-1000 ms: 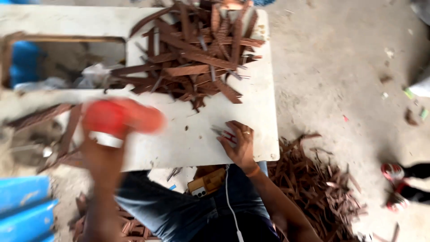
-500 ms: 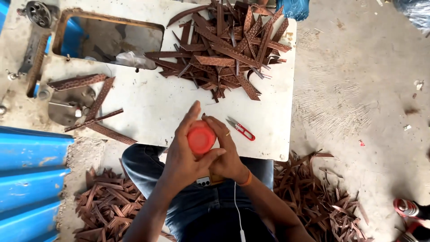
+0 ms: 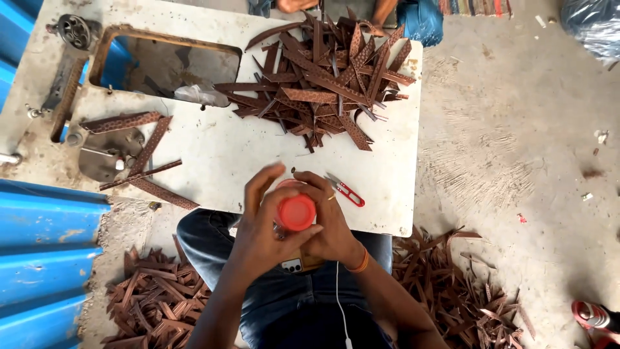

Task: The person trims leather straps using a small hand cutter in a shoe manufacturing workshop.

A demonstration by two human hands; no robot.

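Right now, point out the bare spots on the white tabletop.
One bare patch lies between the heaped brown leather strips, the few loose strips and both hands around the red round cap. A narrow strip lies right of the red-handled snips. The back right is crowded.

Clear plastic bag [image 3: 591, 29] – top-right floor corner; phone [image 3: 294, 265] on lap

A red cap [image 3: 297, 212], red-handled snips [image 3: 345, 191], brown patterned strips [image 3: 323, 90] on a white table [image 3: 219, 161], blue sheeting [image 3: 45, 252].
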